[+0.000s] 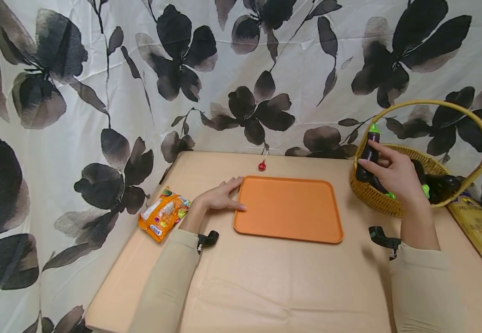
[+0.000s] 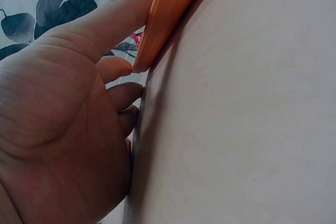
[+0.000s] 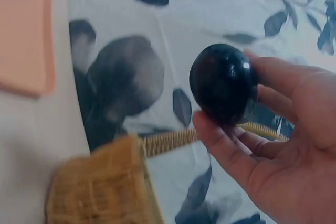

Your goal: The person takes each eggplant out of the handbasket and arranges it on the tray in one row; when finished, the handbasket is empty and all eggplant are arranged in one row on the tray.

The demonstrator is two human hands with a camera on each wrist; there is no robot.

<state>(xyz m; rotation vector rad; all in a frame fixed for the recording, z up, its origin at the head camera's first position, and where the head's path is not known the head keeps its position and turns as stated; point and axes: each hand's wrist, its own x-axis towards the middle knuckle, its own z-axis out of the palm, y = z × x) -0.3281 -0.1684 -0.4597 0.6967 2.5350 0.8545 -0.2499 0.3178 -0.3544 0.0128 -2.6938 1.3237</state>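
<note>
My right hand (image 1: pixel 395 173) pinches a dark purple eggplant (image 1: pixel 368 155) with a bright green cap, held roughly upright at the left side of the wicker basket (image 1: pixel 374 202). In the right wrist view the eggplant's (image 3: pixel 223 85) glossy rounded end shows between thumb and fingers. More dark eggplants (image 1: pixel 442 185) with green caps lie inside the basket. On the table, an orange tray (image 1: pixel 288 210) lies flat, and my left hand (image 1: pixel 220 194) rests at its left edge with extended fingers. The left wrist view shows the fingers touching the tray's rim (image 2: pixel 165 19).
An orange snack packet (image 1: pixel 163 214) lies left of the left hand. Behind the tray hangs a small red ornament (image 1: pixel 262 165). A yellow package (image 1: pixel 480 229) lies right of the basket, whose tall handle (image 1: pixel 436 102) arches above it. A floral curtain (image 1: pixel 241 69) borders the table.
</note>
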